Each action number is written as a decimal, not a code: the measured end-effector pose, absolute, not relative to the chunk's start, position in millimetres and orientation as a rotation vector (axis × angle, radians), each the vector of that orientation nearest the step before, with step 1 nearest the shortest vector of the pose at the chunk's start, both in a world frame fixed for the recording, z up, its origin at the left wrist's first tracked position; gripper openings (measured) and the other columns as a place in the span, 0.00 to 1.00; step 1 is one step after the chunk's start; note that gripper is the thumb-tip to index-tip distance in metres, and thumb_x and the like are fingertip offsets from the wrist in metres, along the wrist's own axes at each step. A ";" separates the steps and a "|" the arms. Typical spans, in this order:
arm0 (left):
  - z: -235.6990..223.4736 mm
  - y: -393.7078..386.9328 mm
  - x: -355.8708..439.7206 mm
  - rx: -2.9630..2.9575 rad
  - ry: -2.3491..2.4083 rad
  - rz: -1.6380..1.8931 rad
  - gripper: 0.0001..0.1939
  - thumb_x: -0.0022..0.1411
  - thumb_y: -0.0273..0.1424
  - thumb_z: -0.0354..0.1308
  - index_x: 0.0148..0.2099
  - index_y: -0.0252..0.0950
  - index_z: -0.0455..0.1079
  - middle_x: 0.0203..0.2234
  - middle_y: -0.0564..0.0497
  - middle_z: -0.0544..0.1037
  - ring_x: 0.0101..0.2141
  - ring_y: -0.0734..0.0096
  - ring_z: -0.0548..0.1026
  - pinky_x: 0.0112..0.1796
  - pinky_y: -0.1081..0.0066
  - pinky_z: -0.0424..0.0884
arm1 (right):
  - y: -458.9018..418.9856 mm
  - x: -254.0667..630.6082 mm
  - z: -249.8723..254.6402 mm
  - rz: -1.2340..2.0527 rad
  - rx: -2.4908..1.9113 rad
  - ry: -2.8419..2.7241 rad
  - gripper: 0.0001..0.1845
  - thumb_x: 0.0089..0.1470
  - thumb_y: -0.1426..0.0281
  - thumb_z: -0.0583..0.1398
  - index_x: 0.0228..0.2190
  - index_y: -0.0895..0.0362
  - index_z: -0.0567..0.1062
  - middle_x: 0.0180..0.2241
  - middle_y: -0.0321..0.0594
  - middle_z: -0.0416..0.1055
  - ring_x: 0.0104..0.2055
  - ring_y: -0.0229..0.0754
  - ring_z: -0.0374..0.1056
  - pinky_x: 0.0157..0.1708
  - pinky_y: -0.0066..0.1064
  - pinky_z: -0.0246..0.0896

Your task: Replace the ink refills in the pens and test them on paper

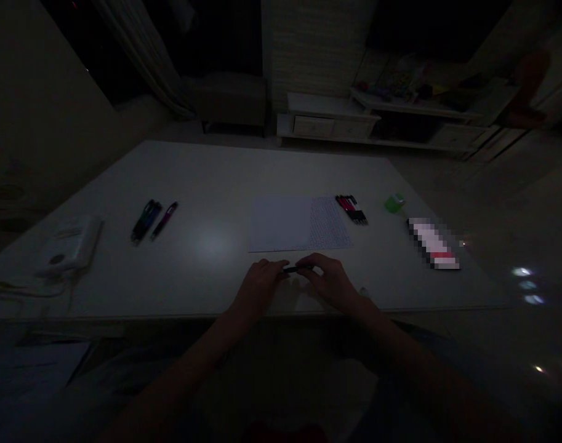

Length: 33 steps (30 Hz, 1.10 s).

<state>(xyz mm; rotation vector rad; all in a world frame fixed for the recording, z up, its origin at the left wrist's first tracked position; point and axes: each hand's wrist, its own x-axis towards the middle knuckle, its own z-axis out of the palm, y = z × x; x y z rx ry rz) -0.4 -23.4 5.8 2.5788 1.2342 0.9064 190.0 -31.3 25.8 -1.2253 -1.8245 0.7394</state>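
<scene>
My left hand (262,282) and my right hand (327,278) meet near the table's front edge, each closed on one end of a dark, slim pen (291,269). The pen lies nearly level between the fingertips, and its ends are hidden by my fingers. Just beyond my hands are sheets of paper (281,221), one blank and one patterned or densely written on the right. A row of dark and red pens (351,210) lies at the paper's right. A small clear object (364,292) sits by my right wrist, too dim to name.
On the white table (207,178), several pens (146,220) and a purple pen (164,220) lie left. Farther left is a white box-like object (71,243) with cables. At right are a green item (394,202) and a phone (432,243) with a pixelated screen. The room is dim.
</scene>
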 end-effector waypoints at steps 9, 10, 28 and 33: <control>12.5 -22.4 -8.2 2.704 1.173 0.909 0.07 0.63 0.30 0.50 0.40 0.35 0.67 0.30 0.48 0.75 0.31 0.69 0.70 0.34 0.68 0.63 | -29.9 184.6 34.6 1.256 -1.362 -1.620 0.16 0.50 0.59 0.57 0.31 0.59 0.74 0.20 0.37 0.71 0.22 0.36 0.66 0.24 0.25 0.59; 11.9 -22.2 -8.4 2.693 1.177 0.922 0.07 0.63 0.30 0.50 0.41 0.34 0.67 0.31 0.48 0.75 0.31 0.69 0.70 0.34 0.68 0.63 | -30.4 185.0 35.0 1.240 -1.357 -1.640 0.16 0.49 0.59 0.58 0.31 0.59 0.74 0.21 0.37 0.71 0.23 0.36 0.66 0.25 0.25 0.60; 9.5 -21.2 -7.4 2.645 1.125 0.859 0.08 0.63 0.30 0.50 0.43 0.34 0.67 0.31 0.47 0.75 0.33 0.67 0.70 0.35 0.67 0.65 | -28.4 190.8 38.3 1.195 -1.427 -1.831 0.26 0.55 0.54 0.48 0.16 0.58 0.66 0.15 0.34 0.62 0.19 0.34 0.59 0.23 0.26 0.52; 12.9 -21.7 -5.5 2.666 1.100 0.890 0.08 0.63 0.29 0.50 0.43 0.33 0.66 0.31 0.47 0.75 0.33 0.67 0.70 0.35 0.67 0.65 | -28.5 191.0 38.6 1.279 -1.387 -1.746 0.23 0.54 0.54 0.50 0.19 0.58 0.66 0.17 0.33 0.62 0.20 0.34 0.58 0.22 0.25 0.51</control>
